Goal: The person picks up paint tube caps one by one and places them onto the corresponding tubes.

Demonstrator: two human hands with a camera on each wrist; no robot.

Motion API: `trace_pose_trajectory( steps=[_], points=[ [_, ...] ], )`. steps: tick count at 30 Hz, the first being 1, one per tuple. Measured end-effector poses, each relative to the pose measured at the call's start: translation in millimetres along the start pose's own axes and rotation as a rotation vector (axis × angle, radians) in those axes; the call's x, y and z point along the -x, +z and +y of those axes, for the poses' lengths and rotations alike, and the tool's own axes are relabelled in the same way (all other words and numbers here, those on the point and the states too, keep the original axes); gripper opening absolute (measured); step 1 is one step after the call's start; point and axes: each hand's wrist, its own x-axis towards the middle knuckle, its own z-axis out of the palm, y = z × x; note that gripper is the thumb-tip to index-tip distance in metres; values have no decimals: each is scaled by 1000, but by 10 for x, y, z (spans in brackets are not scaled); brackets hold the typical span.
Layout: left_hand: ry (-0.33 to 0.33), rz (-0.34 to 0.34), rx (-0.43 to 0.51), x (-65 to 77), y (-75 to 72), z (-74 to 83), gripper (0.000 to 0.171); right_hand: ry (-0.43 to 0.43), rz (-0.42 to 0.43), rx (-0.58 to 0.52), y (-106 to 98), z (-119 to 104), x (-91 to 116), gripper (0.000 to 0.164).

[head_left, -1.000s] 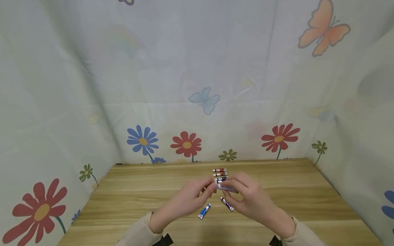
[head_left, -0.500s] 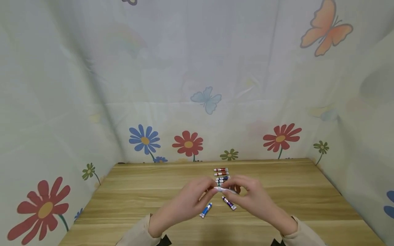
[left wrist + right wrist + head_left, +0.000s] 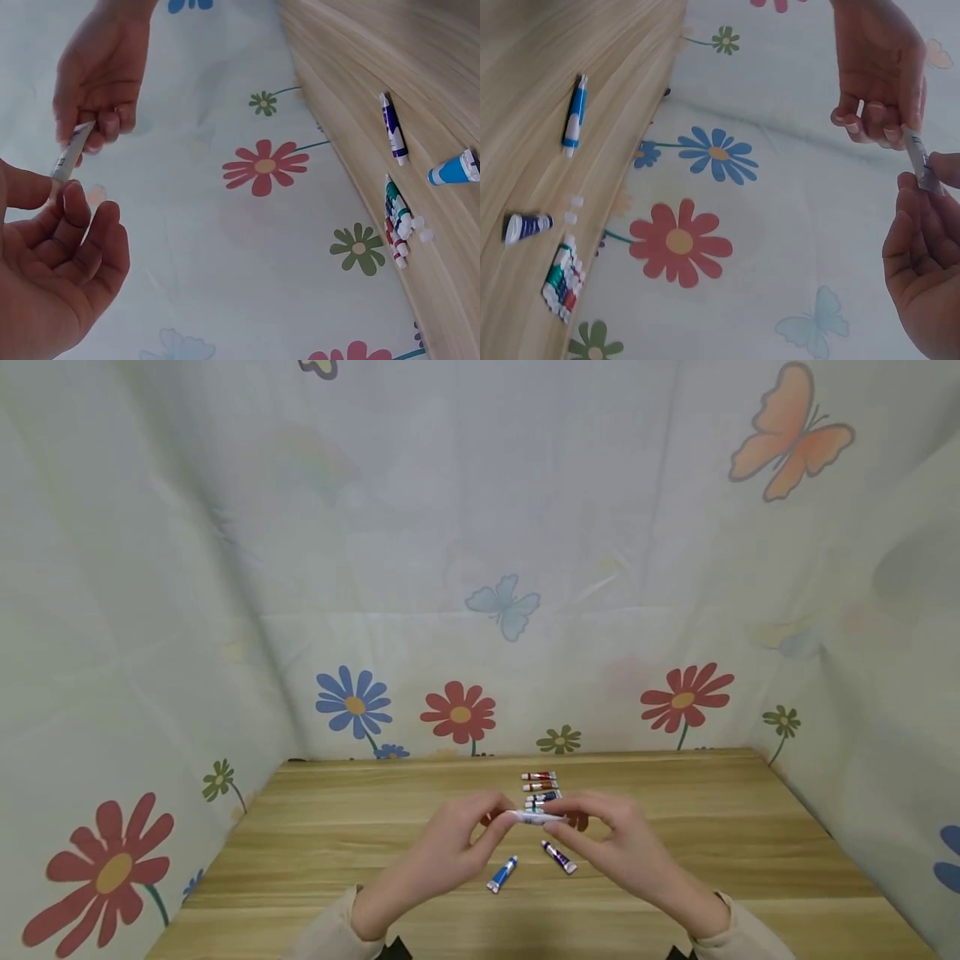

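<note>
White tube [image 3: 916, 154] pinched, caps [image 3: 571, 218] — wrist views

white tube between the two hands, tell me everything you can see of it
The white tube is slim, with dark print on its side and a flattened, slightly shiny wider end; it looks like thin plastic or metal. It is held clear of the table, roughly level and crosswise in the head view. The left grip pinches its narrow end, the right grip its flat end. Whether its tip is capped cannot be seen.
</note>
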Motion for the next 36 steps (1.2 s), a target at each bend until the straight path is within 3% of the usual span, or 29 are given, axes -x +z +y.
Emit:
trace_pose_trajectory(
  steps=[4,9,12,16,20,24,28,36],
  points=[
    [1,-4,12,9,-23,7,14,149,-59,-158,-38,-17,3,13],
    [91,15,-41,14,-19,12,9,416,-140,-412,-82,-4,-17,20],
    [138,32,-72,19,-19,22,6,498,-165,-487,-93,8,-28,26],
    [152,38,-106,23,-23,31,5,539,-170,-514,-88,11,-37,28],
    [117,49,-112,20,-21,11,7,472,-145,-411,-68,-2,-26,25],
    [34,64,-35,25,-31,-30,13,284,-82,-238,-37,-21,21,24],
    [-39,33,45,31,-61,-50,17,99,-9,-110,-4,-37,55,26],
    [-87,-10,84,40,-63,-55,14,27,-1,-85,-16,3,39,22]
  ],
)
